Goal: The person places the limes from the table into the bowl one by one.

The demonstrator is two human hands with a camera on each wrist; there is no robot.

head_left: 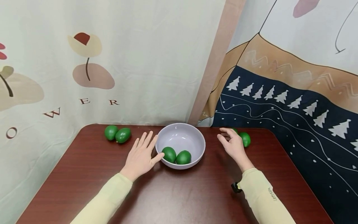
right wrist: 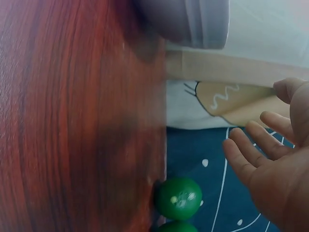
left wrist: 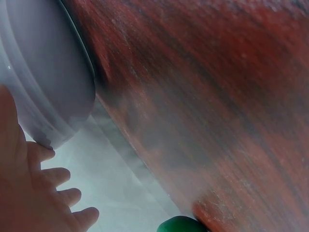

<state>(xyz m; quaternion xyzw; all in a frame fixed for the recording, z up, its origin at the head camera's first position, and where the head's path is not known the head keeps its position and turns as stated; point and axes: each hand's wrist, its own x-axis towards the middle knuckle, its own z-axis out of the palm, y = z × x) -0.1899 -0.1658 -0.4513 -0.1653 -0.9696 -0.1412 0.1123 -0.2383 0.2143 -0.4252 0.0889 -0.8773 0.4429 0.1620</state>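
A pale lilac bowl (head_left: 180, 135) stands at the middle of the table's far side, with two green limes (head_left: 183, 157) lying in its near part. My left hand (head_left: 139, 157) is held at the bowl's left side, fingers spread and straight; its thumb overlaps the rim, and I cannot tell whether it touches. To the right of the bowl my right hand (head_left: 232, 146) hovers with loosely bent fingers, nothing in them. Just beyond it are two more limes (head_left: 245, 139), one mostly hidden by the hand; the right wrist view shows a lime (right wrist: 178, 198) apart from the fingers.
Another pair of limes (head_left: 123, 135) lies at the far left of the dark red wooden table (head_left: 179, 196). A printed curtain (head_left: 145, 77) hangs right behind the table's far edge. A black band (head_left: 236, 187) is on the right wrist.
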